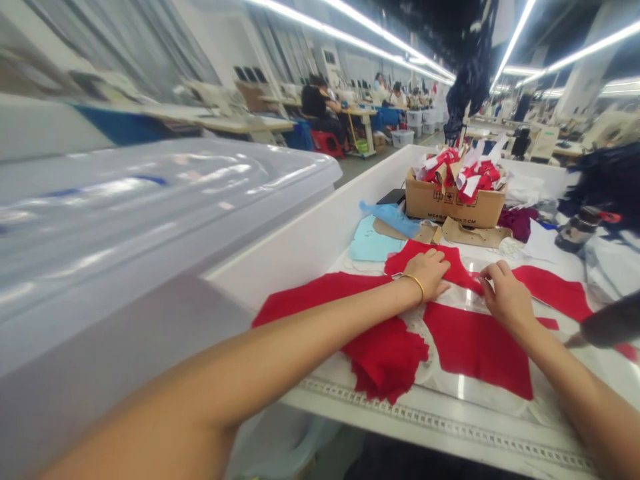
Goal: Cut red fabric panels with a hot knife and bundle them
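Red fabric panels [475, 350]: at your 12 o'clock on the worktop [450, 423], soft, light, prone to slipping | your left grip [425, 277]: apart, lying flat on them | your right grip [506, 300]: on a panel edge, cannot tell if clamped | take hold: at the loose edges

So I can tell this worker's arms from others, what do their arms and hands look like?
The left hand and right hand are bare, ungloved, with no sleeves showing. A thin gold-coloured bangle circles the left wrist; the right wrist shows none.
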{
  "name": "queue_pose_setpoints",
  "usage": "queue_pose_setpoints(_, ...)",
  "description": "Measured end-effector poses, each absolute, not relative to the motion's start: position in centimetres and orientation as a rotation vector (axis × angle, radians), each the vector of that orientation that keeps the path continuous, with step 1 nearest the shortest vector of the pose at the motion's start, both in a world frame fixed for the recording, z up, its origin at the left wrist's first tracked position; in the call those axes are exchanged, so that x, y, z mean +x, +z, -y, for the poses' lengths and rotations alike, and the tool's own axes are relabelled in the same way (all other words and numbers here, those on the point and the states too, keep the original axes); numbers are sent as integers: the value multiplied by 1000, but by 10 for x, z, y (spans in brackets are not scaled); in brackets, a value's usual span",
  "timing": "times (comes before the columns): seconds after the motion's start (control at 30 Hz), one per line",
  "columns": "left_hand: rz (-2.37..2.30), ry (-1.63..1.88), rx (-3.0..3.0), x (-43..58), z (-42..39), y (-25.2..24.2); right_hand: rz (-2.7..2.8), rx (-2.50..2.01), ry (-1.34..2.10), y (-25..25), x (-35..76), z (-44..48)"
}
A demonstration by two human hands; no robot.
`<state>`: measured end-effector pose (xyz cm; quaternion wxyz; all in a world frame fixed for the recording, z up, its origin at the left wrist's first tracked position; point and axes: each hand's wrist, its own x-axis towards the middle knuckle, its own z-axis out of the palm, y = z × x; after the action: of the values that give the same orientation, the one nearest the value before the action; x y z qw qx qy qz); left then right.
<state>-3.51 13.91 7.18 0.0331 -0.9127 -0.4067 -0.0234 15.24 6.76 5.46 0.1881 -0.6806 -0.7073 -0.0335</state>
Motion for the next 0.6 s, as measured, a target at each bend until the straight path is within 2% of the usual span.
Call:
queue_pose_setpoints(0.17, 1287, -145, -2760, -36, -151, 73, 1795, -1851, -169, 69, 160, -64)
queue_pose_setpoints(0.4, 1397, -279, -2715, -64, -159, 88, 1595, -1505, -128, 76, 192, -26)
queue_pose_setpoints(0.6, 1311, -329, -2933, -92, -108, 99, 1677, -1466, -209, 71, 226, 37)
